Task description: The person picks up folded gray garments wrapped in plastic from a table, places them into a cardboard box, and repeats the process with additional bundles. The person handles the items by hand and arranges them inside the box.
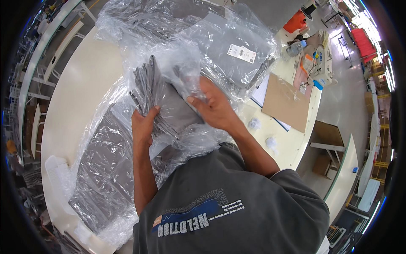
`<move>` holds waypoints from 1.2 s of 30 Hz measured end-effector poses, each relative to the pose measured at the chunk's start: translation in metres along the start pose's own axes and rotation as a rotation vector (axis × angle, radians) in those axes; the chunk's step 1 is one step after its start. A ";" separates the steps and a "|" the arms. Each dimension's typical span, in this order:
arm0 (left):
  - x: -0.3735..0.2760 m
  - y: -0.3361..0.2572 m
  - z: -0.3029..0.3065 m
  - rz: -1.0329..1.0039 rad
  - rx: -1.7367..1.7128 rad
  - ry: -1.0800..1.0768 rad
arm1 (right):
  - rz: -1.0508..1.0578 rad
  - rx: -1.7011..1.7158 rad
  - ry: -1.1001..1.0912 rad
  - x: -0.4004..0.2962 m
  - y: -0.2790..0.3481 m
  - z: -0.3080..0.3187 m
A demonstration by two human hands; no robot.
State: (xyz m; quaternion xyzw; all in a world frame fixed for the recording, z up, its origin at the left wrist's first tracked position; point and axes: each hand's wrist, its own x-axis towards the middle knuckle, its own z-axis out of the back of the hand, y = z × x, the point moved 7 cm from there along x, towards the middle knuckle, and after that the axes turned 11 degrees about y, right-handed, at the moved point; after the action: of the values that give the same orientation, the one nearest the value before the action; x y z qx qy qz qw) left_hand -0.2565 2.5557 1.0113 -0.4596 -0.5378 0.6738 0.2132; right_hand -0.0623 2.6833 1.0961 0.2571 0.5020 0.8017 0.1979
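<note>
My left hand (144, 123) grips the gathered edge of a grey folded garment (180, 108), its thumb lying over the bunched layers. Just to the right, my right hand (217, 106) has clear plastic film (187, 73) between thumb and fingers; its fingertips are partly hidden by the film and blurred. Beyond both hands lies a flat grey bagged garment (215, 41) with a white printed label (241, 53) on its bag. Another grey garment in shiny plastic (104, 168) rests on the table at the left, beside my left forearm.
The pale table (82, 76) curves around the work. On its right stand a Juki sewing machine (322, 68), a plastic bottle (295, 49), brown cardboard (285, 101) over a clipboard (280, 123), and crumpled scraps (254, 123). White bubble wrap (58, 171) lies at the left edge.
</note>
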 end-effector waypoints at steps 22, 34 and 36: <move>-0.008 0.018 0.011 -0.140 -0.496 0.514 | 0.213 -0.092 0.149 0.001 0.043 -0.093; -0.013 -0.038 -0.040 -0.189 0.035 0.352 | 0.117 -0.266 0.156 0.006 0.058 -0.084; -0.008 -0.038 -0.041 -0.176 0.059 0.317 | 0.120 -0.165 0.156 0.010 0.055 -0.070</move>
State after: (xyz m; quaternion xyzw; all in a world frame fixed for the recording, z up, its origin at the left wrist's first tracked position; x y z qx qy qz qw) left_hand -0.2255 2.5841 1.0491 -0.5046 -0.5159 0.5871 0.3668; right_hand -0.1161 2.6165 1.1223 0.2063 0.4318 0.8683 0.1304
